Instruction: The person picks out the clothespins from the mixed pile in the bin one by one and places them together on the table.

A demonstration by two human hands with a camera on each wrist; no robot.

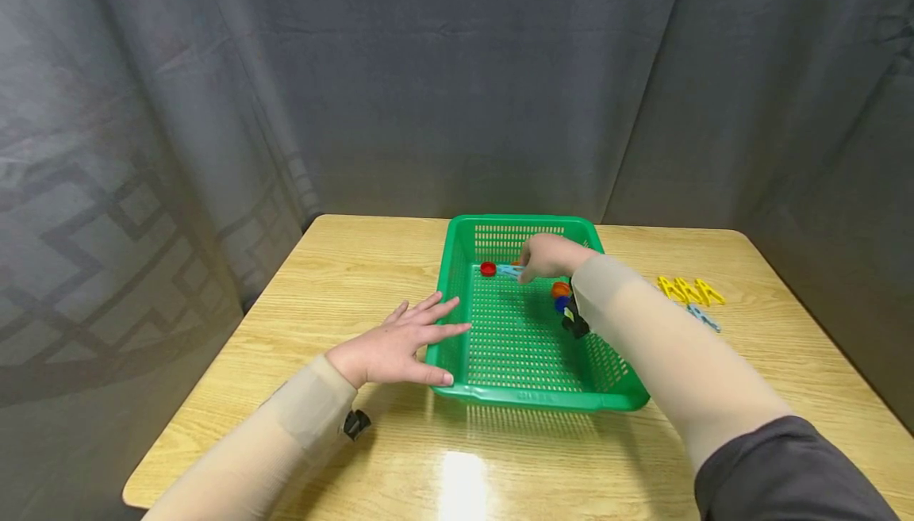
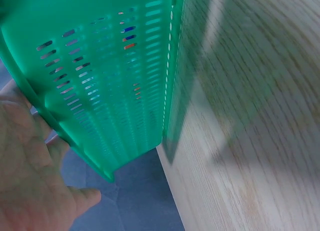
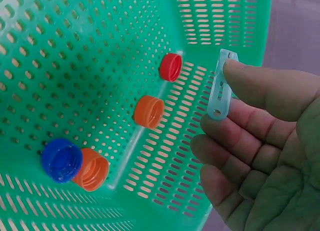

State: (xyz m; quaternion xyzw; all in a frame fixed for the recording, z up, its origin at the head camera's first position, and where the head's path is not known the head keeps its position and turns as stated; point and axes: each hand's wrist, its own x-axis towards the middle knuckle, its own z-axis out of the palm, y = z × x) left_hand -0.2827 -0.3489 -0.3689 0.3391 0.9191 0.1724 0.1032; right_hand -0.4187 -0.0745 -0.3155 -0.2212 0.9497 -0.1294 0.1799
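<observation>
A green plastic basket [image 1: 528,399] with slotted walls stands on the table. Inside it, my right hand [image 1: 548,256] pinches a light blue clothespin [image 3: 220,91] between thumb and fingers, above the basket floor. Bottle caps lie in the basket: a red cap [image 3: 171,67], an orange cap [image 3: 149,111], and a blue cap [image 3: 61,160] overlapping a second orange cap [image 3: 92,169]. My left hand [image 1: 403,342] rests on the basket's left rim with its fingers spread over the edge.
On the wooden table [image 1: 343,283], right of the basket, lie three yellow clothespins [image 1: 689,290] in a row. A light blue clothespin [image 1: 703,317] lies just in front of them. A grey curtain [image 1: 457,109] hangs behind the table.
</observation>
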